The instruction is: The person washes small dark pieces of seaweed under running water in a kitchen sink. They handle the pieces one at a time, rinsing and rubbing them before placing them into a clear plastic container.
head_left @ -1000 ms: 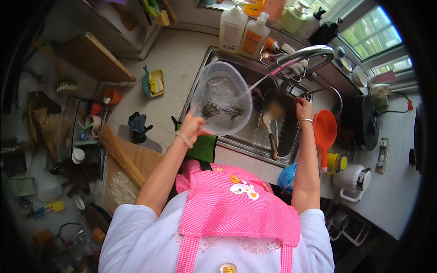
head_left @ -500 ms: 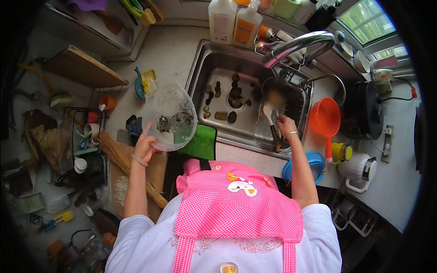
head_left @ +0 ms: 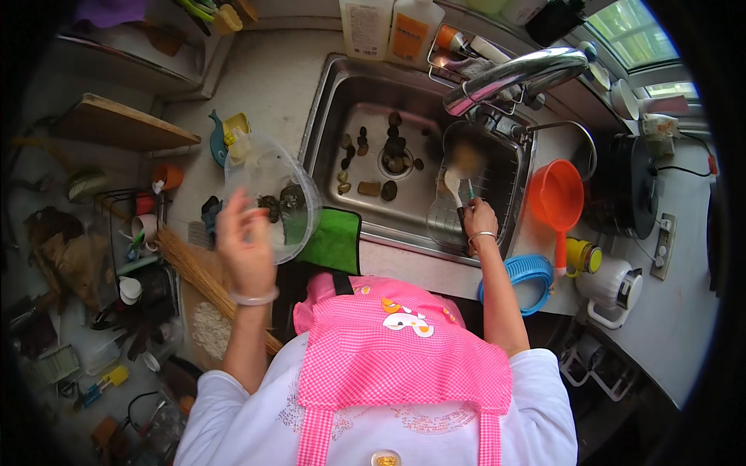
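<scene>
My left hand (head_left: 247,241), blurred and with its fingers apart, is in front of a clear plastic tub (head_left: 308,194) on the counter left of the sink. Dark, stone-like lumps (head_left: 292,197) lie inside the tub. Over the sink's right side my right hand (head_left: 479,217) is closed on a thin, pale-tipped tool (head_left: 471,189), its kind unclear. Beside those fingers rests a pale-headed spoon (head_left: 453,180) with a dark handle partly hidden by the hand. Several dark and brown stones (head_left: 370,188) lie on the floor of the steel sink (head_left: 315,140).
A chrome faucet (head_left: 509,74) arches over the sink's far right. An orange dipper (head_left: 556,194) and a blue basket (head_left: 530,268) stand to the right. A green cloth (head_left: 332,242) hangs at the counter edge; a straw broom (head_left: 198,272) lies at left.
My left hand has come off the tub's rim, rising in front of it. My right hand has moved slightly left, over the spoon's handle. The whole view has shifted a little.
</scene>
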The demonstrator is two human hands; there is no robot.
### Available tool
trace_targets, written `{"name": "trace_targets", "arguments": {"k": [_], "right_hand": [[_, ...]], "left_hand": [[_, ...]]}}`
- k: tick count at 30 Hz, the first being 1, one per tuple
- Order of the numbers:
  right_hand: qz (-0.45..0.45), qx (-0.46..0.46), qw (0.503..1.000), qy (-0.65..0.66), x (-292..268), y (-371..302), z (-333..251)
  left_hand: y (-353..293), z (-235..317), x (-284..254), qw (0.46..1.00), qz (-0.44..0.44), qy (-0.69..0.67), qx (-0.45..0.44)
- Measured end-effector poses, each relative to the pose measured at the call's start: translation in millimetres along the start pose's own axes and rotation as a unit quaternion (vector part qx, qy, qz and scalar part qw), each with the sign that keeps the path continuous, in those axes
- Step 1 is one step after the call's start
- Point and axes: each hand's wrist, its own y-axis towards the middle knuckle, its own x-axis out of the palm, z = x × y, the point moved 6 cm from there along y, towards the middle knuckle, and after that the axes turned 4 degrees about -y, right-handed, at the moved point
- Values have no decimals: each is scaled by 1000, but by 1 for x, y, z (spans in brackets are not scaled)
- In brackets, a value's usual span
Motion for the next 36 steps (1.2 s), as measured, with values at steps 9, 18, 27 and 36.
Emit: {"name": "trace_targets", "arguments": {"k": [9, 18, 27, 36], "right_hand": [[-104, 6, 995, 2, 16, -18, -5], [-59, -9, 975, 213, 3, -50, 4], [-32, -42, 996, 71, 1, -60, 14], [76, -167, 977, -108, -39, -49, -15]], "left_hand": [[-31, -146, 273, 885, -397, 212, -122], [-62, -184, 341, 784, -517, 342, 29], [-74, -209, 374, 701, -578, 403, 112], [-61, -199, 348, 720, -563, 405, -28]]}}
